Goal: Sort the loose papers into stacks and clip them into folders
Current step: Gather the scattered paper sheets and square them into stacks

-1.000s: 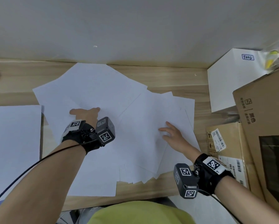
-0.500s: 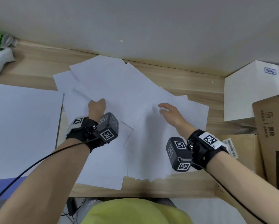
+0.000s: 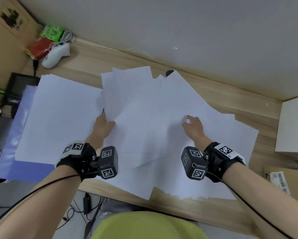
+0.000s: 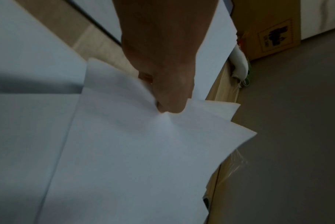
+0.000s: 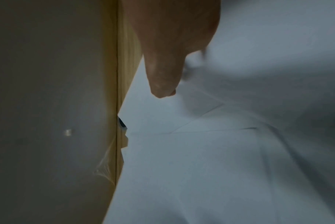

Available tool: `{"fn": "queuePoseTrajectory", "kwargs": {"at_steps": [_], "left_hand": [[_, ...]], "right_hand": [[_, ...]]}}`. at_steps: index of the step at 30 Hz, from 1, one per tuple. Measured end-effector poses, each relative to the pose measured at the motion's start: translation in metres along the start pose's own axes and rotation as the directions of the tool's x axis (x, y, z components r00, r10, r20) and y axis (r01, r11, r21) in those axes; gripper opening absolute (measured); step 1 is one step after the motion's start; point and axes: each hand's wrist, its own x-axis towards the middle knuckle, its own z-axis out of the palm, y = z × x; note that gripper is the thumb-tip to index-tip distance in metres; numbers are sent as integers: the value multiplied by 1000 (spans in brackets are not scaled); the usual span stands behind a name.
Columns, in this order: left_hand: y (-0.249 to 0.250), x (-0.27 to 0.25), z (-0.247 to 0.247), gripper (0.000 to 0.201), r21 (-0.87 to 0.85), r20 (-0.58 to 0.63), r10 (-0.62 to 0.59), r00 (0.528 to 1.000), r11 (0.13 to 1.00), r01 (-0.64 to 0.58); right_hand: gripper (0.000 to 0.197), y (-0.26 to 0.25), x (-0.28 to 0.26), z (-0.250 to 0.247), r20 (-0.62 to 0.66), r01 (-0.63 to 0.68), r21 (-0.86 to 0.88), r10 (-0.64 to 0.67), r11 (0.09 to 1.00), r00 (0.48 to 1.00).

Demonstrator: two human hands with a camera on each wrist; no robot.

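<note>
Loose white papers (image 3: 153, 118) lie fanned over the middle of the wooden desk (image 3: 222, 90). My left hand (image 3: 103, 125) is at their left edge. In the left wrist view its thumb and fingers (image 4: 168, 94) pinch the edges of a few sheets (image 4: 143, 151), which pucker at the pinch. My right hand (image 3: 192, 125) lies on top of the pile to the right. Its thumb tip (image 5: 163, 89) touches a sheet, and its other fingers are hidden there by blurred paper. A neat white stack (image 3: 58, 118) rests on a pale blue folder (image 3: 18, 135) at the left.
A white box (image 3: 293, 126) stands at the right, with labelled cardboard (image 3: 279, 180) in front of it. At the back left are red (image 3: 39, 47) and green (image 3: 52, 31) packets, a white object (image 3: 56, 54) and a cardboard box (image 3: 6, 23). The grey wall runs behind the desk.
The head view has swung left, bringing the left stack and folder into sight. My left hand went from lying on the sheets to pinching their left edge. My right hand shifted across the pile.
</note>
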Motion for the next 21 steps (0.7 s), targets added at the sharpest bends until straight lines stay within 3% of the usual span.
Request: {"fn": "queuePoseTrajectory", "kwargs": {"at_steps": [3,5,7,9,14,17,21], "left_hand": [[-13,-5,-14,42,113,94,11,995,993,-22],[-19,-7,-18,35,147,139,26,990,988,-46],[-19,-11,-18,31,93,174,23,984,995,-40],[-14,-14,-19,31,0,184,23,983,1000,-24],[-3,-5,-28,37,-229,168,59,984,973,-19],[7,-2,-21,35,-292,178,77,981,956,-22],[17,-3,8,32,-174,316,89,944,984,-35]], "right_hand": [[44,-7,-7,17,4,53,-56,-53,997,999],[47,-13,-14,24,108,101,-27,-98,995,989],[49,-17,-20,27,243,86,69,-101,994,965],[50,-15,-25,27,279,52,164,-97,985,955],[47,19,-31,1,-36,-3,327,16,945,999],[48,52,-42,-19,-187,-80,347,153,934,970],[50,93,-55,-31,-237,-255,373,357,892,904]]}}
